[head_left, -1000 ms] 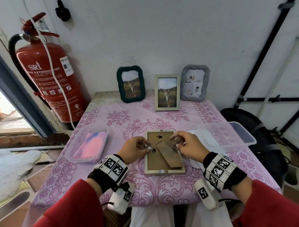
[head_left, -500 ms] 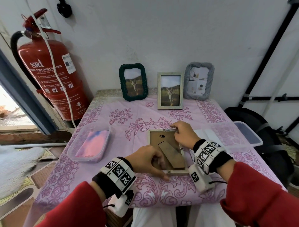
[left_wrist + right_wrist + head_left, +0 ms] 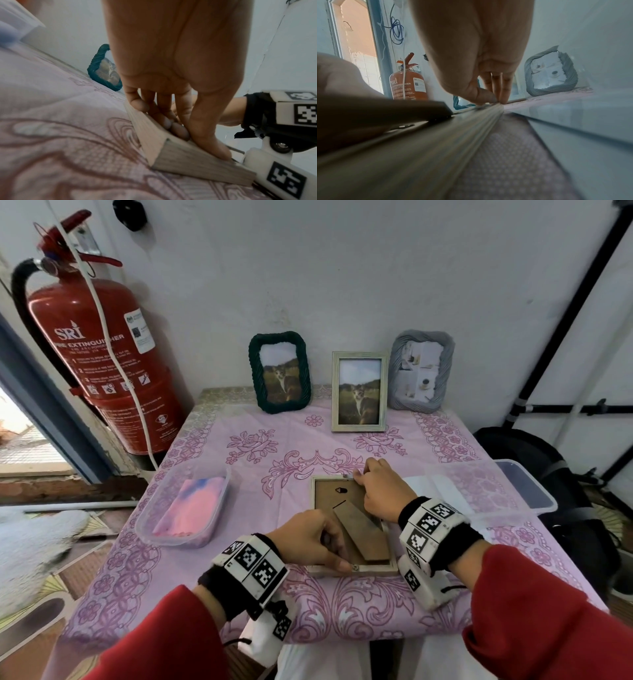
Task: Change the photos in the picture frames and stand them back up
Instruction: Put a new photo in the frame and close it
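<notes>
A pale wooden picture frame (image 3: 376, 569) lies face down near the table's front edge, its brown backing and folded stand up. My left hand (image 3: 329, 549) grips its near left corner, fingers curled on the backing (image 3: 168, 121) and thumb on a small metal tab (image 3: 355, 567) on the near rail. My right hand (image 3: 363, 477) pinches at the far rail near its right corner, thumb and fingertips (image 3: 494, 100) together on the frame's edge (image 3: 436, 135). Three frames stand at the wall: green rope (image 3: 280, 372), wooden (image 3: 359, 391), grey rope (image 3: 422, 370).
A clear tub (image 3: 186, 508) with pink and blue sheets sits at the left. Another clear tub (image 3: 493, 491) sits at the right, with white paper (image 3: 421, 484) beside the frame. A red fire extinguisher (image 3: 99, 354) hangs left, and a black bag (image 3: 548, 491) lies right of the table.
My left hand slid from the frame's left side to its near edge. My right hand went from the right side to the far edge. The frame stayed flat.
</notes>
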A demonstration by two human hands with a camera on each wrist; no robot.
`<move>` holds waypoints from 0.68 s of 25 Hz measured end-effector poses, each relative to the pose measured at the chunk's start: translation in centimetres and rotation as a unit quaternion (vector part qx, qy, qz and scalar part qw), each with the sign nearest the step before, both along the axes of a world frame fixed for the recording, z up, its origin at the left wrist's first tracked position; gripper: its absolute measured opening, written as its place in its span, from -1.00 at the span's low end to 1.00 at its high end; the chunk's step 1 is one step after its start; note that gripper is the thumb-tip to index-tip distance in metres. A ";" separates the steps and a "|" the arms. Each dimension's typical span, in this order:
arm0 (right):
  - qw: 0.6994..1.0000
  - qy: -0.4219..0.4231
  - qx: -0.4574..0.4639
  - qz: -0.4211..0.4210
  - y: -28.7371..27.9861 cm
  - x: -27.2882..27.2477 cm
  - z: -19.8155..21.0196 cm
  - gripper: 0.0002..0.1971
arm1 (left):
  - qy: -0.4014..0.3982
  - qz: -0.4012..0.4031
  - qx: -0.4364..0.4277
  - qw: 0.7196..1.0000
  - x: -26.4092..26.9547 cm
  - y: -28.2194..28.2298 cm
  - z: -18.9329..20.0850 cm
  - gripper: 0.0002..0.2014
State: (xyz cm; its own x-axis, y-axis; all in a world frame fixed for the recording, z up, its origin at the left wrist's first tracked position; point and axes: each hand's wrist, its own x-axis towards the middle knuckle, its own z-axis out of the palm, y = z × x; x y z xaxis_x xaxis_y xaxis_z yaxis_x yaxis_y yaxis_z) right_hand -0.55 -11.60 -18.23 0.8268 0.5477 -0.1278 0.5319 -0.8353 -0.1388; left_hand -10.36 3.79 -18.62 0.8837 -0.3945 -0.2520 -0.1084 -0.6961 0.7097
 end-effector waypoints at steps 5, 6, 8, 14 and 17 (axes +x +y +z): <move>1.000 0.010 0.018 -0.005 -0.1 -0.2 0.3 -0.51 | 0.007 -0.016 0.053 0.998 0.3 -0.4 0.3 -0.78; 1.000 0.011 0.019 -0.004 -0.1 -0.3 0.3 -0.53 | 0.004 -0.018 0.063 0.998 0.4 -0.4 0.3 -0.79; 1.000 0.014 0.021 -0.002 -0.1 -0.5 0.4 -0.55 | -0.004 -0.021 0.079 0.997 0.5 -0.5 0.2 -0.81; 0.995 0.032 0.089 -0.016 -0.4 -0.6 0.7 -0.58 | -0.020 0.027 -0.013 0.999 -0.1 -0.2 -0.4 -0.77; 0.995 0.036 0.087 -0.018 -0.6 -0.5 0.6 -0.63 | -0.018 0.005 -0.027 0.999 -0.4 0.4 -0.4 -0.69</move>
State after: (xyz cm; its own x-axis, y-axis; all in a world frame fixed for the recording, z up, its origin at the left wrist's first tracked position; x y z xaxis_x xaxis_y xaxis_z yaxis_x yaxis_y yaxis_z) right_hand -1.03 -12.22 -17.61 0.8383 0.5372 -0.0928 0.4857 -0.8133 -0.3203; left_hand -10.72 4.16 -19.05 0.8955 -0.3984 -0.1982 -0.1283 -0.6575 0.7424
